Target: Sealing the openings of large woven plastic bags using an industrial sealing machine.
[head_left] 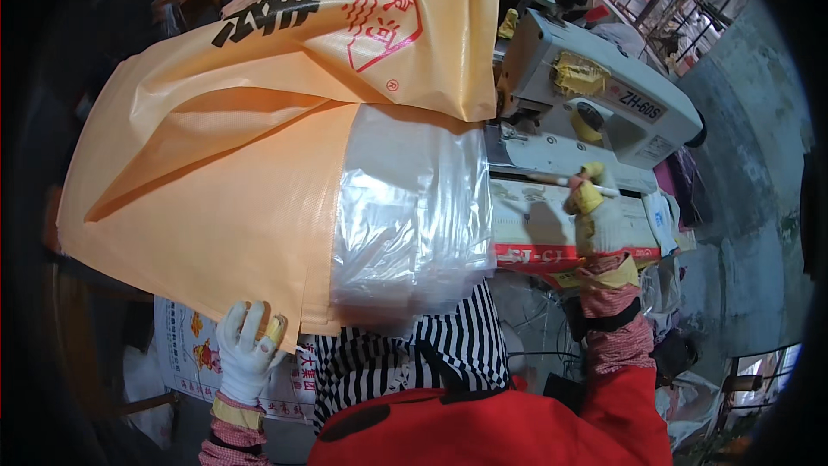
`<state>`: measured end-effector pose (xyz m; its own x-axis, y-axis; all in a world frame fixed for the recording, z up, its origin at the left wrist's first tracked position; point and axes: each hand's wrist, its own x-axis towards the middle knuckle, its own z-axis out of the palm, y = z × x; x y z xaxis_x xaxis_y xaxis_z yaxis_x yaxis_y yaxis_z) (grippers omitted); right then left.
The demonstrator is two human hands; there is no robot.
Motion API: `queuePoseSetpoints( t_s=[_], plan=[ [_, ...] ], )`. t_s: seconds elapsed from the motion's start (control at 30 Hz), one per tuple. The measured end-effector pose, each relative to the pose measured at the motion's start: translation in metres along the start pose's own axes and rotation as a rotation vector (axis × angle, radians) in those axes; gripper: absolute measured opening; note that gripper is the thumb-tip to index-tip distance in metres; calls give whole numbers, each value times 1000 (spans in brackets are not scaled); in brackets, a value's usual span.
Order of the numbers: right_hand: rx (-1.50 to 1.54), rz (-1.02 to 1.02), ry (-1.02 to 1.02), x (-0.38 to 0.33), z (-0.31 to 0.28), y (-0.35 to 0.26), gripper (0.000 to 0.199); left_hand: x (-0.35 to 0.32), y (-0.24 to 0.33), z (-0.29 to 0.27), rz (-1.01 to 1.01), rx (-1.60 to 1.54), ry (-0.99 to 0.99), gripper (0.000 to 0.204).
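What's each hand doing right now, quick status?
Left hand: closed on lower edge of orange woven plastic sack.
Right hand: at white sewing machine; grip cannot be told.

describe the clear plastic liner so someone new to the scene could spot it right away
Start at the big orange woven sack filling the left and middle of the view, its lower edge held by the left hand. The clear plastic liner sticks out of the sack's right-hand opening, beside the grey sewing machine. It alone is see-through and crinkled.

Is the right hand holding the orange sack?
No, the right hand is up at the sewing machine; only the left hand grips the orange sack.
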<state>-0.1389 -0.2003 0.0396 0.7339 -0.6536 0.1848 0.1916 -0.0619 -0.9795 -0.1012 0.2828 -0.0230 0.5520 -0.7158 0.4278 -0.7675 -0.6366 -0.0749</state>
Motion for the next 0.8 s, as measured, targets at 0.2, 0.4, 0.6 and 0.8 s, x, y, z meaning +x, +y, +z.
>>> queuePoseSetpoints(
  t_s=[0.2,0.4,0.6,0.8],
  plan=[
    [451,298,-401,-26,35,-7,38,8,2,-1,-184,-286,12,15],
    [426,299,-460,-44,80,-4,25,50,-12,-21,-767,-778,563,12],
    [438,195,-436,-59,128,2,16,115,-4,-32,-452,-566,839,14],
    [685,487,-636,-77,181,42,18,124,9,46,-202,-377,21,19]
  ],
)
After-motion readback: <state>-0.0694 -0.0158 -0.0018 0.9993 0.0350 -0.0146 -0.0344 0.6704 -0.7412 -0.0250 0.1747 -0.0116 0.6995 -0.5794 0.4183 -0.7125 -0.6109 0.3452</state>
